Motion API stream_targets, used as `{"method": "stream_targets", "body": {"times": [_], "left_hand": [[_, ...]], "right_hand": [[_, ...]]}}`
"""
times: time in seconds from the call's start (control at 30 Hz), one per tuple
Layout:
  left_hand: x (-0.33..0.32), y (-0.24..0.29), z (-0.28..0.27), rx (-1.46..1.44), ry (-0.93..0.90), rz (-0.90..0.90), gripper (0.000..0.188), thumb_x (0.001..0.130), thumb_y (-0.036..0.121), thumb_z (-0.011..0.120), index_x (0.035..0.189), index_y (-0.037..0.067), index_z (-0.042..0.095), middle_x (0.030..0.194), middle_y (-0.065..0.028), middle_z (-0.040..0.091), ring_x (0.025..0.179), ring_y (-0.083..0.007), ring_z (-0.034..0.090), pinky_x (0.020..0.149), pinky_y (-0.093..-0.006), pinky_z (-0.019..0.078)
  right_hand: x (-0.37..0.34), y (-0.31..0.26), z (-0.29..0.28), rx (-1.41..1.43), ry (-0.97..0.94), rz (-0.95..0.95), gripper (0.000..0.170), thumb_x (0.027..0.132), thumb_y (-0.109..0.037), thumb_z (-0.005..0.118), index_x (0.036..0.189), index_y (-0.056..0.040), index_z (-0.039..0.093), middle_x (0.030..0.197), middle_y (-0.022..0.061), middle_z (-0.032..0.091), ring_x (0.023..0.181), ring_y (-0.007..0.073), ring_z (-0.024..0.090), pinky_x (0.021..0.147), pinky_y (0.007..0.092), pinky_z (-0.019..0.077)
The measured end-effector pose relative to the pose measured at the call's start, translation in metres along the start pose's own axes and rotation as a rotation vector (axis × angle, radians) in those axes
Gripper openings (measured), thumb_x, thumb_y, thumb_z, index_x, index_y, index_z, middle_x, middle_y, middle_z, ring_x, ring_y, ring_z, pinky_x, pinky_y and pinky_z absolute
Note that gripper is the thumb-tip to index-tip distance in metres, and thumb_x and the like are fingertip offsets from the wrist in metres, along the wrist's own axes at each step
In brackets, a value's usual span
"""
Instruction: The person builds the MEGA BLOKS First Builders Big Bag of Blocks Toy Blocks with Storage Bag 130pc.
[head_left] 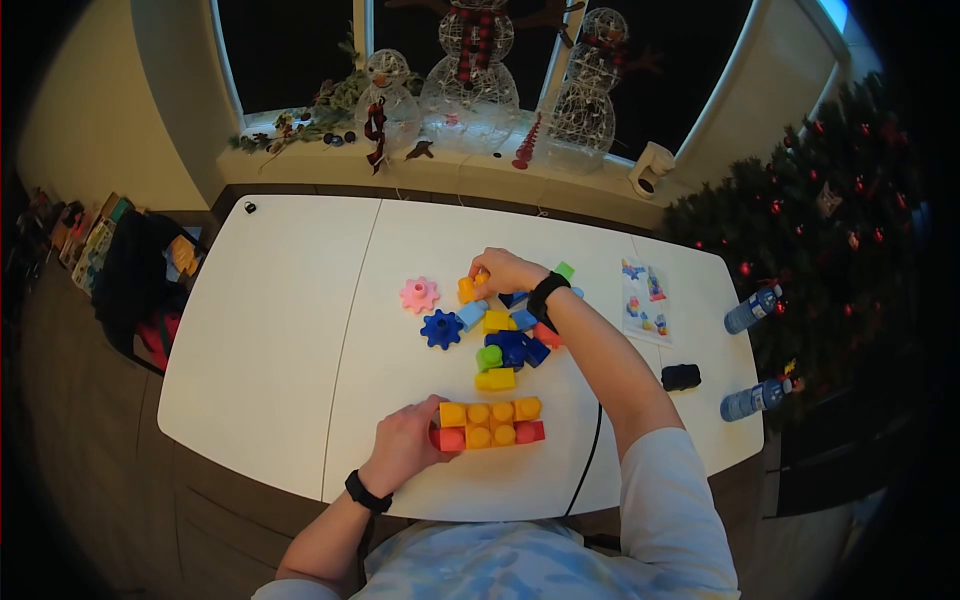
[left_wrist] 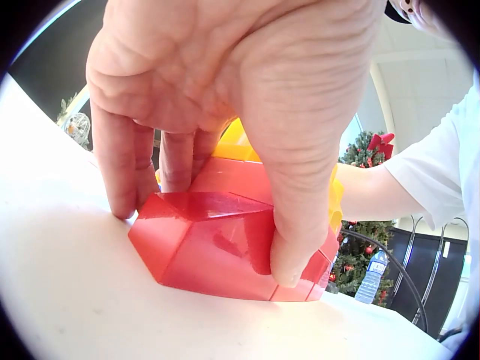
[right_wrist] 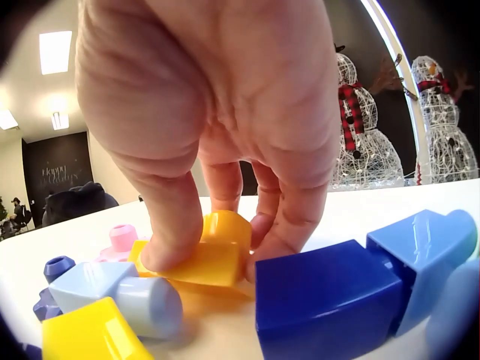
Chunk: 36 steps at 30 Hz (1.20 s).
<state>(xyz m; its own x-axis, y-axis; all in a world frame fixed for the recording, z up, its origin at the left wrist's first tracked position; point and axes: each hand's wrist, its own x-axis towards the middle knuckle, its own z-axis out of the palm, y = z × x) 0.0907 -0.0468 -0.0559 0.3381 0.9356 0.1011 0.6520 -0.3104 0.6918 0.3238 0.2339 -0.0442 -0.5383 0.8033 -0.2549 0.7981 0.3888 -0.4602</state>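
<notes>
The left hand (head_left: 405,440) grips the left end of a block assembly, orange blocks (head_left: 490,424) along with red blocks (head_left: 452,439), near the table's front edge. In the left wrist view, its thumb and fingers lie around a red block (left_wrist: 210,247). Farther back, the right hand (head_left: 508,273) pinches an orange block (head_left: 466,290) at the pile's far side; the right wrist view shows thumb and fingers on either side of that orange block (right_wrist: 214,259). Beside it are a light blue block (right_wrist: 112,289) and a dark blue block (right_wrist: 326,300).
Yellow (head_left: 495,379), green (head_left: 488,358) and blue blocks lie mid-table, with pink (head_left: 419,294) and dark blue gears (head_left: 441,329) to their left. On the right are a picture sheet (head_left: 647,302), a black object (head_left: 681,377), a cable (head_left: 590,460) and two bottles (head_left: 752,310).
</notes>
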Motion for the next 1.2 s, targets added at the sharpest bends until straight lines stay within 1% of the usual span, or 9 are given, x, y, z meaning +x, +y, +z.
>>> {"method": "stream_targets", "body": {"times": [0.1,0.2,0.27,0.37,0.47,0.57,0.67,0.97,1.2], "left_hand": [[0.002,0.006,-0.005,-0.001,-0.049,-0.066,0.064,0.065,0.033,0.094,0.116,0.01,0.062,0.093,-0.0125,0.073,0.086,-0.034,0.071,0.077,-0.0415,0.0576],[0.003,0.008,-0.006,0.018,-0.046,-0.065,0.065,0.064,0.033,0.094,0.115,0.01,0.062,0.093,-0.0123,0.073,0.087,-0.0341,0.072,0.077,-0.0417,0.0577],[0.001,0.006,-0.005,0.025,-0.019,-0.017,0.066,0.067,0.029,0.09,0.123,0.013,0.06,0.085,-0.0104,0.071,0.081,-0.033,0.071,0.07,-0.0429,0.0574],[0.002,0.006,-0.004,0.017,-0.013,-0.02,0.063,0.067,0.029,0.09,0.12,0.013,0.06,0.084,-0.0106,0.071,0.08,-0.0332,0.071,0.07,-0.0429,0.0575],[0.001,0.003,-0.001,0.025,0.008,-0.012,0.06,0.067,0.03,0.09,0.116,0.012,0.061,0.085,-0.011,0.071,0.08,-0.0333,0.071,0.07,-0.043,0.0575],[0.003,0.009,-0.006,0.025,-0.034,-0.041,0.057,0.067,0.031,0.09,0.113,0.011,0.062,0.085,-0.0116,0.071,0.081,-0.0335,0.071,0.071,-0.0433,0.0575],[0.004,0.012,-0.007,0.041,-0.051,-0.089,0.059,0.063,0.033,0.095,0.106,0.009,0.061,0.091,-0.0108,0.074,0.083,-0.0333,0.072,0.074,-0.0416,0.058],[0.004,0.01,-0.005,0.033,-0.039,-0.089,0.059,0.063,0.028,0.094,0.108,0.01,0.062,0.092,-0.0095,0.074,0.084,-0.0309,0.073,0.075,-0.0398,0.0583],[0.006,0.012,-0.006,0.032,-0.046,-0.086,0.059,0.063,0.027,0.094,0.109,0.01,0.063,0.092,-0.0096,0.074,0.084,-0.0312,0.073,0.075,-0.0404,0.0583]], "right_hand": [[-0.011,-0.001,-0.003,-0.048,0.071,-0.009,0.034,0.071,-0.021,0.088,0.099,-0.0076,0.074,0.115,0.014,0.068,0.124,0.0346,0.056,0.101,0.042,0.0494],[-0.028,-0.007,-0.014,0.009,0.145,-0.03,0.035,0.069,-0.019,0.089,0.099,-0.0047,0.075,0.107,0.0138,0.07,0.113,0.0324,0.062,0.097,0.041,0.0517],[-0.06,-0.031,-0.031,0.122,0.349,-0.084,0.036,0.071,-0.017,0.087,0.101,-0.0016,0.075,0.099,0.0124,0.072,0.097,0.0286,0.068,0.087,0.0373,0.0552],[-0.125,-0.074,-0.045,0.342,0.39,-0.203,0.032,0.075,-0.015,0.084,0.102,0.0001,0.074,0.098,0.0114,0.072,0.084,0.0254,0.069,0.078,0.0336,0.056],[-0.188,-0.114,-0.043,0.252,0.245,-0.265,0.026,0.081,-0.014,0.081,0.102,-0.0001,0.074,0.091,0.0105,0.069,0.081,0.0231,0.068,0.075,0.0331,0.0549],[-0.22,-0.127,-0.018,0.136,0.15,-0.27,0.022,0.083,-0.015,0.079,0.101,-0.0034,0.072,0.094,0.0102,0.065,0.09,0.0279,0.065,0.079,0.0374,0.0528],[-0.228,-0.122,0.01,-0.023,0.206,-0.324,0.023,0.083,-0.016,0.079,0.102,-0.0055,0.072,0.098,0.0089,0.064,0.1,0.0283,0.062,0.083,0.0388,0.0516],[-0.222,-0.119,0.037,-0.114,0.23,-0.355,0.02,0.079,-0.016,0.078,0.096,-0.0073,0.071,0.1,0.0072,0.062,0.103,0.0262,0.06,0.09,0.0388,0.0453],[-0.22,-0.12,0.041,-0.127,0.266,-0.367,0.02,0.079,-0.016,0.078,0.094,-0.0059,0.071,0.1,0.0076,0.062,0.102,0.0262,0.06,0.089,0.0392,0.0454]]}}
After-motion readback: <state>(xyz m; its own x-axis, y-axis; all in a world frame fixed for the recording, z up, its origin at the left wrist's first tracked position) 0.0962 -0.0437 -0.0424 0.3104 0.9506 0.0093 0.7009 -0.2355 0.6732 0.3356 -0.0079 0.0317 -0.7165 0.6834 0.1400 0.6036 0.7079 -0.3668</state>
